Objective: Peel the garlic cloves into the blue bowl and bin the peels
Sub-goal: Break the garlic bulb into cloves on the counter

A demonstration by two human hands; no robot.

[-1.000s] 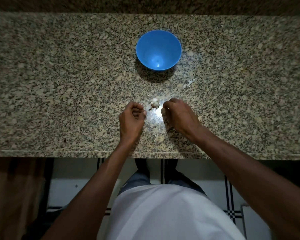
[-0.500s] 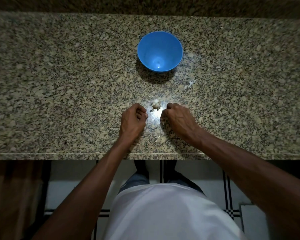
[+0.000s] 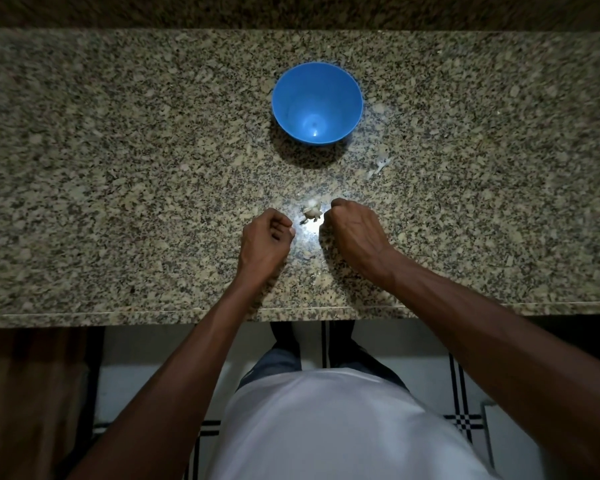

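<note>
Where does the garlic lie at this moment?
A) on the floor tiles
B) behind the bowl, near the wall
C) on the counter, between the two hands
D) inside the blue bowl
C: the garlic sits on the granite counter, between the left hand and the right hand, while the blue bowl farther back looks empty.

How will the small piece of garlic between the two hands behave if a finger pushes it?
The garlic looks small and papery, so it is probably very light and would slide easily on the glossy counter. Its lumpy shape suggests it would tumble, not roll straight. Loose skin may flake off, like the peel lying nearby.
</note>
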